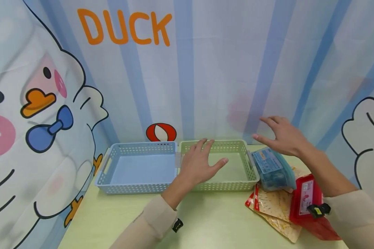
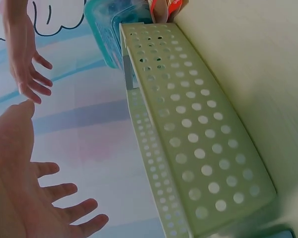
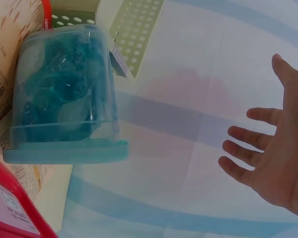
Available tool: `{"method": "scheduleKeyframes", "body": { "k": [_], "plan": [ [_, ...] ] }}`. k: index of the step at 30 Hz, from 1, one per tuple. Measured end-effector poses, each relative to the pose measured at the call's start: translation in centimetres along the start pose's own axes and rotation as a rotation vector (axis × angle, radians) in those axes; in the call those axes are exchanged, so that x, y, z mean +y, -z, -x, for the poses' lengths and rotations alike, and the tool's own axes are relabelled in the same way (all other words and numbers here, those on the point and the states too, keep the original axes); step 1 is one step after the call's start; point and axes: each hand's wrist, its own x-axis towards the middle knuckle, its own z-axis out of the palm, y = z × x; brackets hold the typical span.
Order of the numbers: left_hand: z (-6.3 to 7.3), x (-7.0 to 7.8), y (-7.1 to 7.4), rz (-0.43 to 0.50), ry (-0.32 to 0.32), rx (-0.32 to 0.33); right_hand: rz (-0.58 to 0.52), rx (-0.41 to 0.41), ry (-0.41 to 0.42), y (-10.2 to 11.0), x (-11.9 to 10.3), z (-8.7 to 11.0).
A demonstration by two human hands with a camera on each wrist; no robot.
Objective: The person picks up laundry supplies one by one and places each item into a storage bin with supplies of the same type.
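Note:
My left hand hovers over the green perforated basket, its fingers spread and nothing held. To its left stands a blue perforated basket, joined side by side with the green one. My right hand is raised above a clear tub with a teal lid, fingers extended and holding nothing. In the right wrist view that tub shows blue, rounded contents. A red-lidded container and flat beige-and-red food packets lie beneath my right forearm.
The baskets stand on a pale green tabletop against a striped blue-and-white cloth backdrop with cartoon ducks. The tub leans close to the green basket's right end, and the packets overlap partly under it.

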Motion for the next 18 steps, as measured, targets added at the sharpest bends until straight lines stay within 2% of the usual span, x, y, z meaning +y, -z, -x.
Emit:
{"method": "scheduleKeyframes", "body": {
  "k": [8,18],
  "plan": [
    [-0.1,1.6,-1.1,0.056,-0.009,0.032,-0.046,0.018,-0.035,-0.1,1.6,0.2],
    [-0.4,3.8,-3.0,0.058,-0.021,0.004,-0.136,0.026,-0.102,-1.0,3.7,0.5]
  ]
}}
